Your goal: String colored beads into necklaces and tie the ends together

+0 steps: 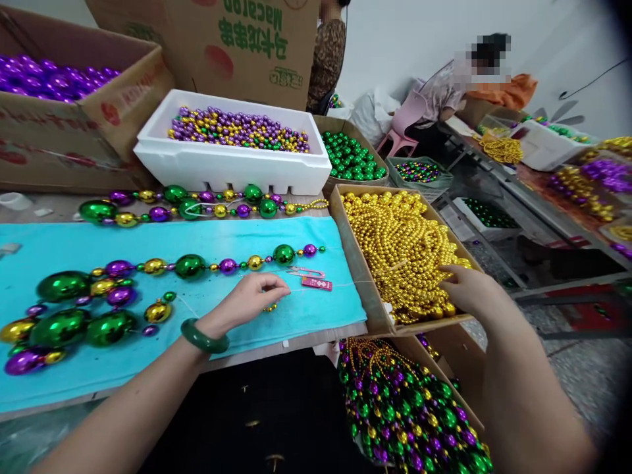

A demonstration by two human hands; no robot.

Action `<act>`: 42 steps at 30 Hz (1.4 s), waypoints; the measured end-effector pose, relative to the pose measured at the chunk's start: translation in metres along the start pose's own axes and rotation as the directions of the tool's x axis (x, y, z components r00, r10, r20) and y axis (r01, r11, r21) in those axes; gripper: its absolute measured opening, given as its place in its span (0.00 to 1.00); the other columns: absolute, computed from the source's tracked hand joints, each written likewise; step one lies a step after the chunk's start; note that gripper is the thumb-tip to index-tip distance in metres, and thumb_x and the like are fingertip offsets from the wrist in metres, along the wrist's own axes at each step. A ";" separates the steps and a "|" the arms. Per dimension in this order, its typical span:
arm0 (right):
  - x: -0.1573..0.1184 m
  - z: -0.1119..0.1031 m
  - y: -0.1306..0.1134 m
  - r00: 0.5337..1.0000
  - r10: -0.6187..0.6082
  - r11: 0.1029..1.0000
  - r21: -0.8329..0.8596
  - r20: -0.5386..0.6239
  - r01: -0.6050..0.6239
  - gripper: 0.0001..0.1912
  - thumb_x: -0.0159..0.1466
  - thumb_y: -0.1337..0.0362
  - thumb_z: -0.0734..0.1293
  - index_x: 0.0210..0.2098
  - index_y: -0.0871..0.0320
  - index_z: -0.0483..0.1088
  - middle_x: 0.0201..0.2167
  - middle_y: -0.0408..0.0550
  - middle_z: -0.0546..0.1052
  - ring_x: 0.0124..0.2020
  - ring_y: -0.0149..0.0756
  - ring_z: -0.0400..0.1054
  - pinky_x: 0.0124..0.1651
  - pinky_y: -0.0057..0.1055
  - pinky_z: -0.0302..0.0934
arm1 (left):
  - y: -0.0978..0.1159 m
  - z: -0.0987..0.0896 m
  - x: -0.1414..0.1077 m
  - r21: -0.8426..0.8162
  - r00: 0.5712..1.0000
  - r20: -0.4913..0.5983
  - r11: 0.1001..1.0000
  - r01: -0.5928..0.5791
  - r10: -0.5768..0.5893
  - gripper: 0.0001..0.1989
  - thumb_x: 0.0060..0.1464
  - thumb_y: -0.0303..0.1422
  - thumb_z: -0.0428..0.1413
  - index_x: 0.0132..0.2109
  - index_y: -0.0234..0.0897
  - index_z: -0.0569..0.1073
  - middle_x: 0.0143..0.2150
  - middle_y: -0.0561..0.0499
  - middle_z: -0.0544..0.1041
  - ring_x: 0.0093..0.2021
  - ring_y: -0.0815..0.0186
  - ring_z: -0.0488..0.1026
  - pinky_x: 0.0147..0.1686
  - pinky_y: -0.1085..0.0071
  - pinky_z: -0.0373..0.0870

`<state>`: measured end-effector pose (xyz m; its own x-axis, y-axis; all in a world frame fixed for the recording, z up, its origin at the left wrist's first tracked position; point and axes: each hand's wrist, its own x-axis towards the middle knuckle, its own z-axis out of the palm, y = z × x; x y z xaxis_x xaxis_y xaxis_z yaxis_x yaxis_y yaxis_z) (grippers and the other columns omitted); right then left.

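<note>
Turquoise cloth (306, 230) on crowded workbench; left hand (249, 299) pinching thread (345, 284), right hand (469, 289) among gold beads (399, 243).

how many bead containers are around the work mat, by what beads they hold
Counting the near containers only:
Purple beads, cardboard box: 1
Mixed purple, gold and green beads, white foam box: 1
Green beads, cardboard box: 1
Gold bead strands, cardboard tray, where the right hand rests: 1
Mixed bead strands, low box: 1
Total: 5
</note>
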<state>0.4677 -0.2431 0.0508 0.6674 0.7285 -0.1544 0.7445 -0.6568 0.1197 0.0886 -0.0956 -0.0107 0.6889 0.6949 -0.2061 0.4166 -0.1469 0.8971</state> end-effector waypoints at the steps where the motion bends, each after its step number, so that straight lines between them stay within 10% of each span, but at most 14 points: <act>1: -0.001 -0.001 0.000 0.999 0.021 0.997 -0.069 -0.044 -0.024 0.23 0.59 0.62 0.61 0.52 0.59 0.70 0.41 0.59 0.77 0.41 0.50 0.71 0.37 0.38 0.63 | 0.000 0.001 0.000 -0.018 1.000 0.008 1.000 0.008 -0.008 0.14 0.51 0.41 0.52 0.31 0.35 0.74 0.28 0.51 0.73 0.26 0.70 0.66 0.26 0.73 0.63; 5: -0.006 -0.002 -0.016 0.980 0.056 0.989 -0.121 -0.192 -0.080 0.21 0.61 0.62 0.57 0.49 0.62 0.71 0.46 0.63 0.73 0.48 0.55 0.66 0.40 0.43 0.62 | 0.005 0.005 0.001 -0.068 0.999 0.035 0.997 0.021 -0.019 0.14 0.51 0.42 0.52 0.31 0.34 0.73 0.26 0.52 0.71 0.24 0.71 0.65 0.24 0.74 0.62; 9: -0.013 0.006 -0.050 0.928 -0.124 0.974 0.136 -0.352 0.182 0.17 0.61 0.62 0.58 0.41 0.59 0.75 0.40 0.55 0.77 0.42 0.46 0.69 0.43 0.38 0.61 | 0.009 0.008 0.002 -0.065 0.999 0.044 0.998 0.005 -0.002 0.14 0.51 0.42 0.52 0.30 0.34 0.73 0.26 0.52 0.70 0.25 0.71 0.64 0.24 0.74 0.61; 14: -0.044 0.026 -0.118 0.815 -0.402 0.666 0.478 -0.416 0.573 0.12 0.60 0.61 0.60 0.36 0.55 0.75 0.36 0.49 0.78 0.38 0.39 0.70 0.43 0.35 0.62 | 0.005 0.014 0.005 -0.116 0.999 0.035 0.993 0.036 -0.032 0.13 0.51 0.40 0.53 0.31 0.33 0.73 0.23 0.53 0.68 0.24 0.71 0.64 0.24 0.74 0.61; 18: -0.058 0.043 -0.171 0.744 -0.580 0.473 0.606 -0.332 0.640 0.13 0.62 0.62 0.60 0.42 0.54 0.73 0.40 0.48 0.77 0.37 0.36 0.70 0.42 0.32 0.62 | -0.002 0.019 0.008 -0.146 1.000 0.007 0.989 0.019 -0.019 0.13 0.51 0.39 0.53 0.31 0.33 0.74 0.23 0.53 0.68 0.24 0.71 0.64 0.24 0.75 0.61; 24: -0.021 0.065 -0.214 0.824 -0.557 0.773 0.297 -0.104 0.560 0.15 0.62 0.67 0.58 0.45 0.60 0.71 0.44 0.54 0.75 0.46 0.42 0.66 0.45 0.34 0.58 | -0.010 0.027 0.013 -0.052 0.992 -0.077 0.994 0.092 -0.096 0.12 0.51 0.39 0.52 0.32 0.35 0.75 0.22 0.54 0.69 0.23 0.69 0.67 0.25 0.74 0.62; 34: -0.004 0.066 -0.217 0.766 -0.642 0.738 0.246 -0.029 0.628 0.06 0.59 0.65 0.63 0.33 0.57 0.72 0.38 0.51 0.75 0.42 0.42 0.63 0.41 0.32 0.56 | -0.017 0.036 0.016 0.329 0.971 -0.229 0.944 0.005 0.074 0.11 0.52 0.32 0.50 0.34 0.37 0.77 0.42 0.46 0.75 0.43 0.60 0.71 0.45 0.65 0.65; 38: -0.009 0.052 -0.201 0.804 -0.438 0.598 0.538 -0.402 0.594 0.06 0.61 0.60 0.62 0.33 0.54 0.70 0.37 0.46 0.75 0.41 0.38 0.64 0.43 0.33 0.57 | -0.013 0.037 0.017 0.303 0.971 -0.232 0.953 0.012 0.061 0.11 0.51 0.29 0.50 0.35 0.36 0.78 0.43 0.46 0.76 0.44 0.60 0.72 0.47 0.65 0.65; 42: -0.027 0.034 -0.183 0.860 -0.031 0.167 0.845 -0.510 0.507 0.06 0.62 0.59 0.61 0.34 0.54 0.62 0.33 0.46 0.73 0.32 0.32 0.66 0.36 0.32 0.60 | -0.013 0.038 0.019 0.171 0.973 -0.226 0.981 0.092 -0.052 0.11 0.50 0.31 0.51 0.35 0.37 0.78 0.32 0.49 0.78 0.34 0.63 0.73 0.35 0.69 0.67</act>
<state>0.3126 -0.1492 -0.0002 0.5582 0.7457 0.3637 0.4507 0.0956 -0.8875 0.1194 -0.1073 -0.0409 0.5143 0.8428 -0.1586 0.5733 -0.2003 0.7945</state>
